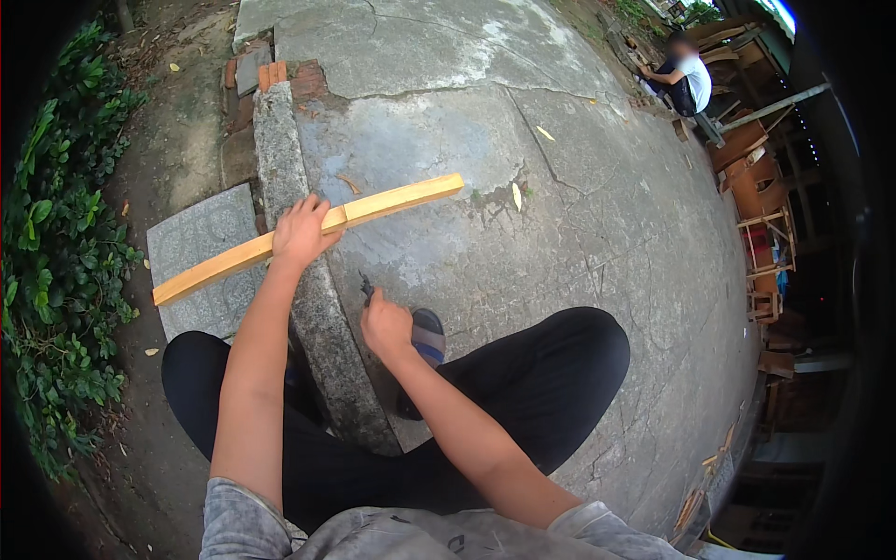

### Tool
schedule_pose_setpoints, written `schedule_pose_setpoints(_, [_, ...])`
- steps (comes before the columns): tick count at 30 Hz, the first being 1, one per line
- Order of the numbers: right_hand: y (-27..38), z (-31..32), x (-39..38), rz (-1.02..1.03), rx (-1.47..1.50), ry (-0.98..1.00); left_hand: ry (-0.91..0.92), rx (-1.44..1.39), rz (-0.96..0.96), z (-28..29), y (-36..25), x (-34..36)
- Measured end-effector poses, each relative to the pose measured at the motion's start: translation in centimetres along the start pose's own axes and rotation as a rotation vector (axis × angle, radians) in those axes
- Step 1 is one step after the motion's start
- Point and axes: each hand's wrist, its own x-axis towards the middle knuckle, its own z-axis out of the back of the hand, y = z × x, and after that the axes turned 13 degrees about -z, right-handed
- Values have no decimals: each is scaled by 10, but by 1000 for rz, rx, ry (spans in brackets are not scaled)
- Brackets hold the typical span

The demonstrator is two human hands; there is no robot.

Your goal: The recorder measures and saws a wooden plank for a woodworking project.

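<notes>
My left hand (303, 232) is closed over a long, square-edged wooden bar (401, 195) and presses it across the top of a low concrete curb (280, 140). The bar slants from lower left to upper right, and a small cut or step shows in it just right of my fingers. Lower and to the right, my right hand (385, 324) is closed round a small dark tool (366, 284) with a narrow tip; its exact kind cannot be made out. The tool is apart from the bar. My knees are spread on either side of the curb.
A sandalled foot (427, 334) rests on the cracked concrete ground (579, 271). Left of the curb lie a grey slab (215, 219) and leafy bushes (56, 261). Another person (689, 84) sits at the far right, near wooden boards and furniture parts (747, 149).
</notes>
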Motion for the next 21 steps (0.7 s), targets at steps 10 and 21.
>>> schedule_pose_setpoints(10, [0,-4,-1,78,61,-11,-31,-2,24,-2,3,0])
schedule_pose_setpoints(21, [0,-4,-5,58,74,-15,-48,-2,27,-3,2,-1])
